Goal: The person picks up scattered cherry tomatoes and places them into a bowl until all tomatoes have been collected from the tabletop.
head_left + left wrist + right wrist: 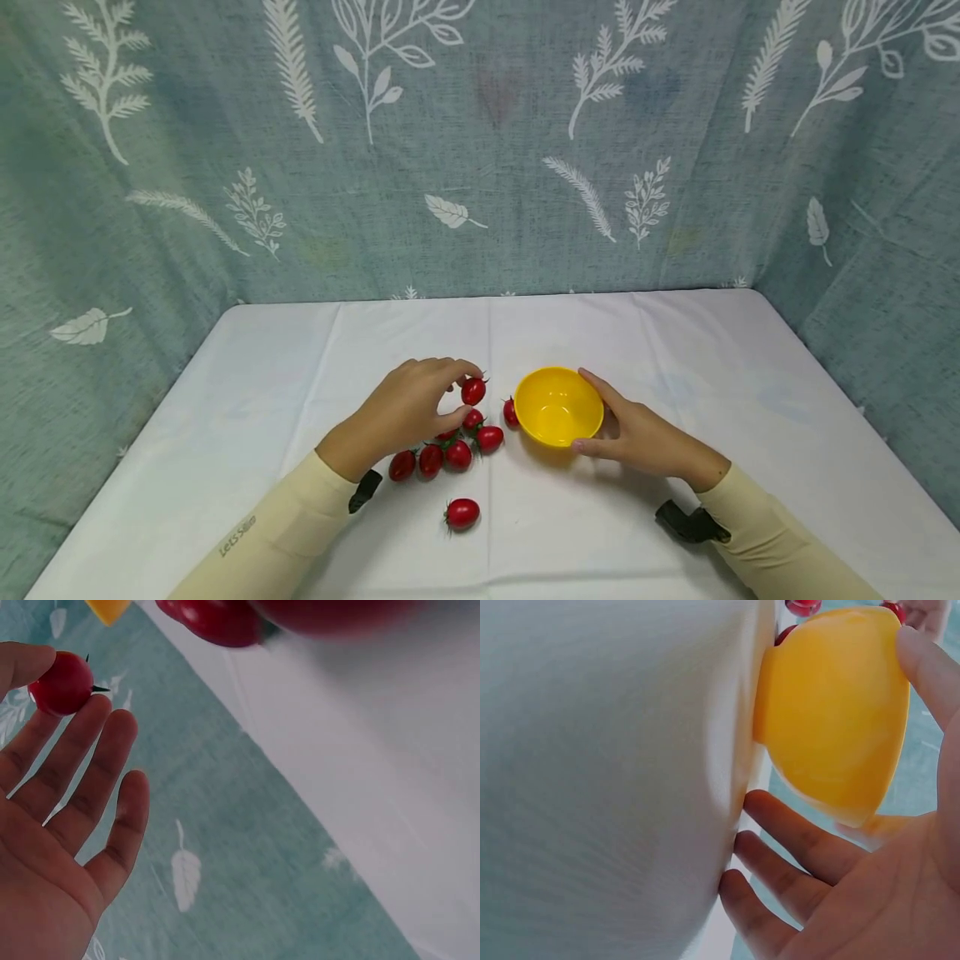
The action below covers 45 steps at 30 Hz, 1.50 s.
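In the head view my left hand (405, 408) pinches a red cherry tomato (473, 391) between thumb and fingertips, left of the yellow bowl (557, 410). The left wrist view shows that tomato (64, 684) with its green stem, the other fingers spread apart. My right hand (643, 433) holds the bowl from its right side, thumb and index finger at the rim. In the right wrist view the bowl (840, 712) stands on its base, and the remaining fingertips (759, 802) rest on the cloth. The inside of the bowl shows only yellow.
Several cherry tomatoes (458, 455) lie grouped under and beside the left hand. One tomato (462, 514) lies apart toward the front, and another (511, 413) sits against the bowl's left side. A white cloth (600, 533) covers the table; a leaf-patterned green curtain (480, 167) hangs behind it.
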Tool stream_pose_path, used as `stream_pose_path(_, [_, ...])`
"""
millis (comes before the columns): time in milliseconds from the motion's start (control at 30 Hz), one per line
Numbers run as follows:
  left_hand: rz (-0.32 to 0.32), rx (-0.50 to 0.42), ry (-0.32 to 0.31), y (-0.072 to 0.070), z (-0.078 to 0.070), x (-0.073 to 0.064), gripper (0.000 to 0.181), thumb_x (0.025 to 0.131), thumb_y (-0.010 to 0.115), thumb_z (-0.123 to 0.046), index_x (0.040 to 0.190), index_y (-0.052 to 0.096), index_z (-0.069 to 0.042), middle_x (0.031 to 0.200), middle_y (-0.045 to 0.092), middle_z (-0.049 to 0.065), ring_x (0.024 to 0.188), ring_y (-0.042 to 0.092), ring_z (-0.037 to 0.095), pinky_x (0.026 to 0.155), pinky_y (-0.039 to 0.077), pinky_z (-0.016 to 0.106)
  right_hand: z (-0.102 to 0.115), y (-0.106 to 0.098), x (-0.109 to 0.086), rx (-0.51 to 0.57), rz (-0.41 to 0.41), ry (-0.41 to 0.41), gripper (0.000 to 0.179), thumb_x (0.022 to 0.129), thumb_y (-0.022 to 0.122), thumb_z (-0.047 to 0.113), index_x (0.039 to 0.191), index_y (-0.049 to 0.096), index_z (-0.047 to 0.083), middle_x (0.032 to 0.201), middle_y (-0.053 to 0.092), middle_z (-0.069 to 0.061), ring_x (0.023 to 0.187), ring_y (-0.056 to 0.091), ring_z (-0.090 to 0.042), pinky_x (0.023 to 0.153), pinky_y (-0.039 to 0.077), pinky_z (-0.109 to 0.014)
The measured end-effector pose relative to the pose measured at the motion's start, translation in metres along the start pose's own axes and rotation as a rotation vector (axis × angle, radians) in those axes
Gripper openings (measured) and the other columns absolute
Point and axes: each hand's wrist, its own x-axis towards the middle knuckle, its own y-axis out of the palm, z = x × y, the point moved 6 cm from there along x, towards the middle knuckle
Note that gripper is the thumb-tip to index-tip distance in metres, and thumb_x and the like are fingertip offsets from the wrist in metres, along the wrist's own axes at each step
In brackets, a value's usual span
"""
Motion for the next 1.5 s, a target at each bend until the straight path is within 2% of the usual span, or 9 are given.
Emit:
stream_pose_path(200, [-0.005, -0.010, 0.087, 0.007, -0.019, 0.017, 0.039, 0.087, 0.076, -0.030, 0.124, 0.064, -0.024, 0.106, 0.071, -0.010, 0.093, 0.064, 0.009, 0.085, 0.047, 0.034, -0.001, 0.000, -0.001, 0.006, -0.021, -0.015, 0.102, 0.086, 0.074, 0.051, 0.161, 0.013, 0.020, 0.160, 0.034, -0.020, 0.143, 0.040, -0.039, 0.114, 0.030, -0.062])
stream_pose_path(400, [0.030, -0.058, 0.114, 0.015, -0.035, 0.031, 0.039, 0.087, 0.077, -0.030, 0.124, 0.065, -0.024, 0.106, 0.071, -0.009, 0.095, 0.064, 0.010, 0.085, 0.048, 0.033, 0.000, -0.001, -0.001, 0.003, -0.027, -0.045, 0.102, 0.085, 0.075, 0.051, 0.161, 0.015, 0.018, 0.158, 0.037, -0.021, 0.141, 0.043, -0.038, 0.113, 0.032, -0.061])
stream_pose_path(667, [0.045, -0.061, 0.176, 0.025, -0.049, 0.046, 0.041, 0.086, 0.079, -0.029, 0.123, 0.065, -0.019, 0.106, 0.071, -0.005, 0.087, 0.064, 0.012, 0.085, 0.052, 0.034, -0.001, -0.001, 0.001, 0.009, -0.017, -0.063, 0.101, 0.086, 0.074, 0.051, 0.161, 0.015, 0.019, 0.158, 0.037, -0.018, 0.141, 0.044, -0.036, 0.114, 0.033, -0.060])
stream_pose_path(800, [0.075, -0.045, 0.175, 0.033, -0.052, 0.053, 0.041, 0.088, 0.078, -0.030, 0.125, 0.064, -0.019, 0.110, 0.072, -0.004, 0.089, 0.066, 0.013, 0.085, 0.055, 0.033, -0.002, -0.001, 0.002, 0.018, -0.013, -0.070, 0.102, 0.086, 0.074, 0.051, 0.161, 0.014, 0.018, 0.159, 0.036, -0.017, 0.141, 0.043, -0.035, 0.115, 0.032, -0.059])
stream_pose_path(1000, [0.154, -0.013, 0.127, 0.045, -0.050, 0.063, 0.039, 0.090, 0.074, -0.034, 0.126, 0.063, -0.023, 0.116, 0.071, -0.004, 0.089, 0.066, 0.013, 0.078, 0.055, 0.032, -0.003, 0.000, 0.002, 0.040, 0.002, -0.075, 0.102, 0.087, 0.074, 0.049, 0.161, 0.013, 0.016, 0.161, 0.032, -0.017, 0.144, 0.039, -0.036, 0.116, 0.029, -0.059])
stream_pose_path(1167, [0.195, 0.002, 0.138, 0.050, -0.052, 0.070, 0.039, 0.090, 0.074, -0.034, 0.125, 0.064, -0.023, 0.119, 0.071, -0.004, 0.093, 0.066, 0.014, 0.079, 0.056, 0.033, -0.004, 0.000, 0.002, 0.044, 0.000, -0.073, 0.103, 0.086, 0.074, 0.050, 0.161, 0.013, 0.016, 0.162, 0.030, -0.016, 0.145, 0.037, -0.036, 0.117, 0.028, -0.060])
stream_pose_path(1333, [0.238, -0.006, 0.149, 0.053, -0.055, 0.074, 0.037, 0.089, 0.075, -0.034, 0.124, 0.066, -0.023, 0.114, 0.073, -0.005, 0.095, 0.065, 0.013, 0.084, 0.056, 0.033, -0.004, -0.001, 0.002, 0.047, -0.002, -0.068, 0.104, 0.085, 0.075, 0.050, 0.161, 0.012, 0.017, 0.162, 0.030, -0.014, 0.145, 0.037, -0.035, 0.117, 0.028, -0.060])
stream_pose_path(1500, [0.264, -0.004, 0.145, 0.056, -0.057, 0.079, 0.036, 0.088, 0.077, -0.035, 0.121, 0.069, -0.023, 0.105, 0.073, -0.007, 0.090, 0.064, 0.012, 0.082, 0.055, 0.031, -0.004, 0.000, 0.001, 0.058, 0.005, -0.057, 0.104, 0.086, 0.075, 0.050, 0.162, 0.011, 0.018, 0.164, 0.027, -0.014, 0.148, 0.033, -0.037, 0.117, 0.026, -0.061])
